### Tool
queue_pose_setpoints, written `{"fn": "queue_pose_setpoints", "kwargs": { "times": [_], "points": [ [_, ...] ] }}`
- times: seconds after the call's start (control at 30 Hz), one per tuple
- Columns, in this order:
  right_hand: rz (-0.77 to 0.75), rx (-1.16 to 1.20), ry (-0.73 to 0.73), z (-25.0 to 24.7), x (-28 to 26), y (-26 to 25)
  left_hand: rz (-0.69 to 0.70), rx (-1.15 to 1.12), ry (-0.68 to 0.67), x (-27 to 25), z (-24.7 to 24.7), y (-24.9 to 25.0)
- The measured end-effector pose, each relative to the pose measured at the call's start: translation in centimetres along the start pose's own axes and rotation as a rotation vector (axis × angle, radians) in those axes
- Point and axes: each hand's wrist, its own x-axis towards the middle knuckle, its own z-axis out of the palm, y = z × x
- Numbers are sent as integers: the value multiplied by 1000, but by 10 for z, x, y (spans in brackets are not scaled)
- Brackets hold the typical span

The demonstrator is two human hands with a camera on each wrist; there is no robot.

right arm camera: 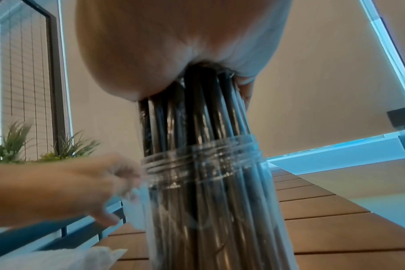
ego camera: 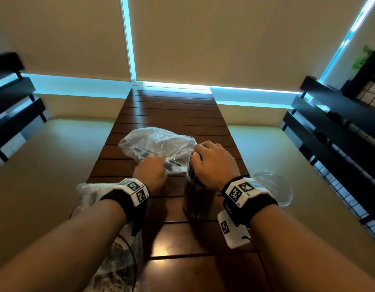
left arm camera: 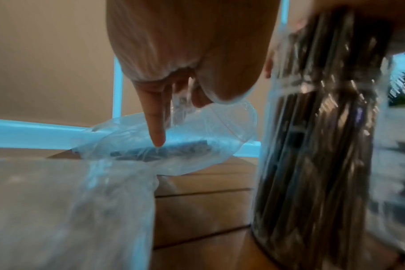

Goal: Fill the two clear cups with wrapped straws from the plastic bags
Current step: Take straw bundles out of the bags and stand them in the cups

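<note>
Your right hand [ego camera: 214, 163] sits on top of a bundle of dark wrapped straws [right arm camera: 197, 113], fingers curled round their upper ends and clamped on them. The straws stand upright in a clear cup [right arm camera: 208, 182] on the wooden slatted desk [ego camera: 171, 110], and their tops stick out above the cup's ribbed rim into your palm. In the head view this cup stands just right of the desk's middle, towards the near end, packed dark with straws.

Your left hand [ego camera: 150, 171] is just left of that cup, reaching into the crumpled mouth of a clear plastic bag [ego camera: 157, 144]. In the left wrist view one finger [left arm camera: 156, 127] points straight down, its tip touching the bag's film over a few dark straws lying inside; the other fingers are curled back, with a fold of the film caught between them and the thumb, so that hand is pinching the bag. The bag lies across the middle of the desk, beyond both hands.

A second plastic bag [ego camera: 87, 197] lies at the desk's left edge under your left forearm. A second clear cup [ego camera: 275, 186] sits at the right edge, partly hidden behind your right wrist; I cannot tell what is in it.
</note>
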Motion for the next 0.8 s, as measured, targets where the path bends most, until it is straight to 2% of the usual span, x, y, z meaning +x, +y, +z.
{"fn": "queue_pose_setpoints", "kwargs": {
  "times": [0.1,0.13,0.23,0.27,0.3,0.37,0.4,0.47,0.53,0.67,0.73,0.77,0.8],
  "points": [
    [25,-100,-40,-6,2,4,-29,-123,142,-1,-38,-5],
    [12,-129,-4,-12,2,3,-28,-168,192,-3,-51,-6],
    [-163,14,325,-33,2,-11,10,-182,265,-14,-85,-3],
    [-213,104,377,-41,2,-21,28,-175,286,-19,-93,-2],
    [-249,175,359,-48,3,-32,47,-164,305,-23,-97,1],
    [-274,258,272,-57,8,-51,91,-145,340,-35,-106,7],
    [-239,272,234,-60,11,-57,123,-146,354,-41,-110,10],
    [-88,282,107,-66,19,-65,183,-158,389,-50,-119,14],
    [50,269,-108,-72,22,-68,232,-151,428,-58,-128,18],
    [172,366,-335,-87,6,-80,372,-150,476,-73,-139,33],
    [188,480,-421,-59,12,-98,429,-197,491,-78,-142,42],
    [115,437,-520,-49,10,-94,455,-206,498,-80,-144,47],
    [165,357,-487,-38,17,-93,482,-197,503,-82,-145,50]
  ]
}}
